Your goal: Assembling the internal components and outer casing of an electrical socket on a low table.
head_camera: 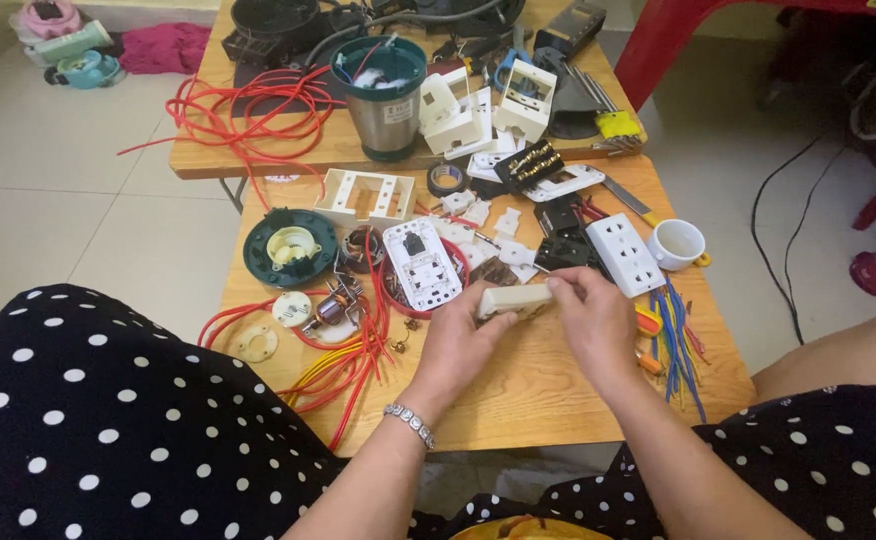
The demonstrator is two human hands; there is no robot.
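Note:
Both my hands hold a cream plastic socket part (514, 299) above the near wooden table (518, 400). My left hand (458, 345), with a silver bracelet at the wrist, grips its left end from below. My right hand (593, 320) pinches its right end with fingers on top. Just behind the part lie a white switch plate (421, 263) inside a red wire loop, a white multi-socket block (624, 254) and black socket inserts (564, 250).
Red and yellow wires (348, 360), a small motor coil (333, 308) and a green round housing (290, 248) lie left. Blue and coloured wire pieces (676, 340) and a white cup (676, 243) sit right. A steel canister (382, 95), red wire and white frames crowd the far table.

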